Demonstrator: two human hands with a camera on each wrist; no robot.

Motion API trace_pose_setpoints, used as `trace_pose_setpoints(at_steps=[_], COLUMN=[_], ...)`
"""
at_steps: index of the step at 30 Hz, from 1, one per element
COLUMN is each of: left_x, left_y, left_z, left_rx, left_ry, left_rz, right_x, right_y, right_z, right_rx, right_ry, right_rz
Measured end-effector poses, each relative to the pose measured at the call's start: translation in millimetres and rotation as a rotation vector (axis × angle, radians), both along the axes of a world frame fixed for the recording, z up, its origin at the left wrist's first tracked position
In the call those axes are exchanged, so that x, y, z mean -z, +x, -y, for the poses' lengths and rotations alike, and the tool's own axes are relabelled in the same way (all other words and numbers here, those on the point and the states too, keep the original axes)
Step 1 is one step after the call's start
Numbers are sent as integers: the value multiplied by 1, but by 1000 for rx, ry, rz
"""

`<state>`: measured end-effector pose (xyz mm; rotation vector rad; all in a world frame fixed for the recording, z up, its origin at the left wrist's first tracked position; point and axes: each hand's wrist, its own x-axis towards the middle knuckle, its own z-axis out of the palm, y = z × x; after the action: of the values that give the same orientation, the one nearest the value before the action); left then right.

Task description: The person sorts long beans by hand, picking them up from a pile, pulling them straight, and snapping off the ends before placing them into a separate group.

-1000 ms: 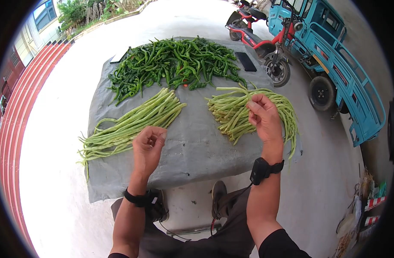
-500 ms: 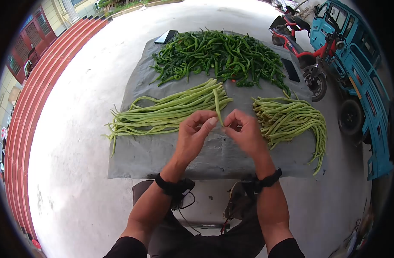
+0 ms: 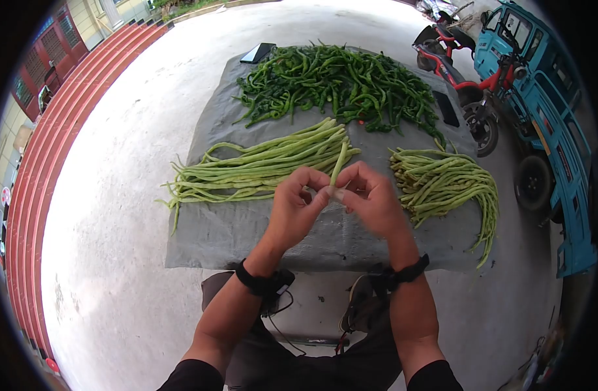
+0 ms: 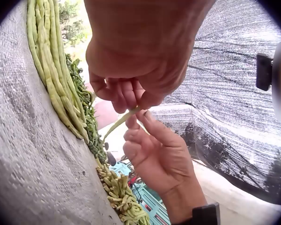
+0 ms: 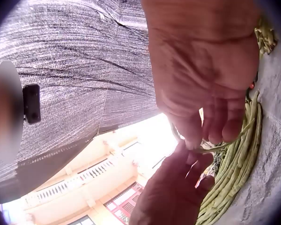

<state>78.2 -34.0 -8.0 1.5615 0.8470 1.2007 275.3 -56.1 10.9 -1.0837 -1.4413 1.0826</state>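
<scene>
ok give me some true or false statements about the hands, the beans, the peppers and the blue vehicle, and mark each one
1. The left hand and the right hand are both at one bean, pinching it. True.
2. The green peppers lie nearer the person than the bean bundles. False: they lie beyond both bundles.
3. The left bundle and the right bundle of beans lie apart on the grey cloth. True.
4. The blue vehicle stands on the person's left. False: it stands on the right.
5. A dark phone lies to the right of the peppers. True.
</scene>
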Motion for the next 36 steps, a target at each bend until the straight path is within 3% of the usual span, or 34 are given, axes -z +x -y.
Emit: trace_pose_setpoints(at_steps=[4,10,25,36], left_x=[-7,-3,-4,-15], left_y=[2,10,9,3], left_z=[4,4,2,1], left_rx=[-77,-159,-257,-387], left_ry=[202,458,602,743], left_rz=[-237,-322,-403,-531], right_x=[-5,-4,-7,-3], right_y=[5,5,15,14], right_z=[-1,-1,1,-3], right_rx=[-94,-32,39,78], right_ry=[-8,7,50,30], right_rz=[-227,-273,-236,-339])
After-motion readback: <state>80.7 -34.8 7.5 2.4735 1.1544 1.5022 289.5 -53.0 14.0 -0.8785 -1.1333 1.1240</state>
